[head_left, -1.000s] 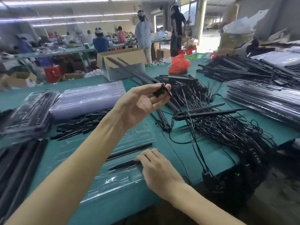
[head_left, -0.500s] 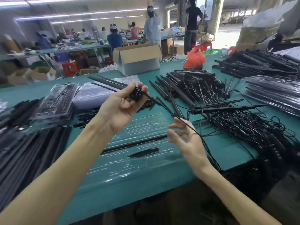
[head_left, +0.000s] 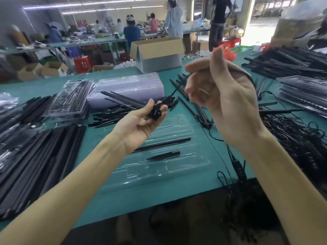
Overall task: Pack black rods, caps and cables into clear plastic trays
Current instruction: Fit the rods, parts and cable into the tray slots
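Black cap pinched in left hand; right hand grip on cable unclear; could snag pile, drag tray

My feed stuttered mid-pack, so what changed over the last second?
The right hand lifted off the short pointed black cap in the clear plastic tray and rose high, a thin black cable now running over its back. The left hand, still gripping a small black plastic part, dropped nearer the tray. The cap and the long black rod stayed in the tray.
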Action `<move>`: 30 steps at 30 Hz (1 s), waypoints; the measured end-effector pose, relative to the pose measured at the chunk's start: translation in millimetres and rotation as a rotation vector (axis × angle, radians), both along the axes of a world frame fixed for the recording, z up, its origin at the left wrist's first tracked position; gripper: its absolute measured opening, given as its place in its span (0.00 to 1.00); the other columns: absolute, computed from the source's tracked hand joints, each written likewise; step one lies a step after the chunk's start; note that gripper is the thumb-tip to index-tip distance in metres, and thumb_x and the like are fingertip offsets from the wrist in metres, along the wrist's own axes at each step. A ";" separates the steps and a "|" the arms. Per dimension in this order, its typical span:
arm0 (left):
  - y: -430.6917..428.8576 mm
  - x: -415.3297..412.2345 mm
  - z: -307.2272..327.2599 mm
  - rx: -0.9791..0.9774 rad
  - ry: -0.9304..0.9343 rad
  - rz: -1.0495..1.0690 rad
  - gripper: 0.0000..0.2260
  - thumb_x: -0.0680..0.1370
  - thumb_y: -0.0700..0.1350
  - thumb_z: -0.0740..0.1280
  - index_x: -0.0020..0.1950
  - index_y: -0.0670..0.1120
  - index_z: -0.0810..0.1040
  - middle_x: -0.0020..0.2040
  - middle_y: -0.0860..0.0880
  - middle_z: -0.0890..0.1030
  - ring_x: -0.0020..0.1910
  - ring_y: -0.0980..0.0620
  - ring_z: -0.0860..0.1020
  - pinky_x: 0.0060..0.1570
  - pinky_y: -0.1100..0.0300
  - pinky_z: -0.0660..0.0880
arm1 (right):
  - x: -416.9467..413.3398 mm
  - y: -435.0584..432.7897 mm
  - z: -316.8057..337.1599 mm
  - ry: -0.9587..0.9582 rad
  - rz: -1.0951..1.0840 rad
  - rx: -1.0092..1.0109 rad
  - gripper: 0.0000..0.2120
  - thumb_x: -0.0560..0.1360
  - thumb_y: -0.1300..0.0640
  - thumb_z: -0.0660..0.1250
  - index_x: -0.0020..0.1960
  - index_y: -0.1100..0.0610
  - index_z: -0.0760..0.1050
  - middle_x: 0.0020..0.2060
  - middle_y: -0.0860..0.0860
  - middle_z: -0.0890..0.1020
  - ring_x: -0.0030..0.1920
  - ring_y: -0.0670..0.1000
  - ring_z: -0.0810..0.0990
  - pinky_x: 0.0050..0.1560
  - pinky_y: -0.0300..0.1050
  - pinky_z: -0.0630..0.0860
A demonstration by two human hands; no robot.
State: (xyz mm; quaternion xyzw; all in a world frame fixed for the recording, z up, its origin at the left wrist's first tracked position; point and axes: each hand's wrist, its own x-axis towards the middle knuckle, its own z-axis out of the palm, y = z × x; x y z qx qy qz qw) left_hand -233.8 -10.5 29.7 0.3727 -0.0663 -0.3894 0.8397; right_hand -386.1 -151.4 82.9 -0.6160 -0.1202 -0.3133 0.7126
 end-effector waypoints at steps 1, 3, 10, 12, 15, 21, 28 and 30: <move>1.2 -1.0 -1.1 0.004 -0.005 0.003 0.10 0.75 0.39 0.70 0.52 0.33 0.79 0.47 0.38 0.84 0.44 0.46 0.85 0.43 0.58 0.83 | 5.2 3.5 6.4 0.023 0.014 -0.013 0.20 0.86 0.54 0.51 0.49 0.60 0.79 0.36 0.54 0.82 0.35 0.53 0.78 0.38 0.47 0.70; 3.6 -2.6 -4.9 0.026 -0.017 0.018 0.12 0.73 0.39 0.70 0.53 0.33 0.78 0.46 0.39 0.84 0.43 0.46 0.85 0.44 0.57 0.83 | 17.1 8.5 18.2 0.080 -0.066 -0.154 0.20 0.86 0.54 0.53 0.48 0.62 0.80 0.35 0.57 0.82 0.33 0.54 0.78 0.36 0.46 0.70; 13.6 -0.4 -21.6 0.124 -0.010 -0.002 0.07 0.82 0.38 0.63 0.51 0.35 0.79 0.44 0.42 0.84 0.40 0.47 0.84 0.41 0.58 0.83 | 77.3 30.0 41.4 0.279 0.060 -0.340 0.21 0.85 0.50 0.57 0.45 0.60 0.81 0.32 0.55 0.81 0.34 0.55 0.76 0.36 0.48 0.71; 18.0 -0.7 -25.3 0.124 -0.032 -0.009 0.06 0.79 0.36 0.64 0.48 0.36 0.80 0.45 0.42 0.84 0.42 0.46 0.85 0.42 0.56 0.83 | 94.3 28.7 21.6 0.478 0.054 -0.218 0.21 0.84 0.47 0.58 0.46 0.61 0.81 0.32 0.54 0.78 0.34 0.54 0.74 0.38 0.45 0.70; 31.1 1.2 -27.2 0.211 -0.167 -0.054 0.07 0.72 0.37 0.68 0.37 0.39 0.85 0.43 0.42 0.84 0.44 0.46 0.85 0.44 0.57 0.82 | 106.7 16.3 -18.7 0.743 0.145 -0.027 0.20 0.83 0.43 0.60 0.47 0.58 0.78 0.30 0.48 0.73 0.28 0.46 0.68 0.31 0.35 0.65; 57.9 11.0 -30.9 0.404 -0.412 -0.044 0.05 0.73 0.38 0.70 0.48 0.40 0.77 0.41 0.45 0.81 0.39 0.48 0.83 0.39 0.57 0.81 | 99.8 2.3 -78.8 1.086 0.291 -0.381 0.23 0.80 0.39 0.63 0.42 0.57 0.79 0.26 0.46 0.72 0.23 0.43 0.65 0.23 0.32 0.60; 71.3 16.3 -25.1 0.534 -0.522 0.026 0.04 0.83 0.40 0.61 0.53 0.40 0.74 0.39 0.47 0.78 0.34 0.50 0.77 0.32 0.63 0.70 | 83.3 7.4 -92.2 0.985 0.161 -0.613 0.19 0.79 0.43 0.68 0.41 0.59 0.82 0.25 0.47 0.74 0.23 0.46 0.66 0.22 0.34 0.61; 72.7 17.9 -22.8 0.462 -0.509 0.039 0.05 0.84 0.41 0.60 0.53 0.40 0.74 0.39 0.47 0.77 0.35 0.50 0.77 0.33 0.63 0.74 | 73.3 14.4 -84.4 0.926 0.242 -0.520 0.17 0.78 0.45 0.70 0.38 0.57 0.82 0.25 0.48 0.74 0.23 0.45 0.67 0.22 0.33 0.61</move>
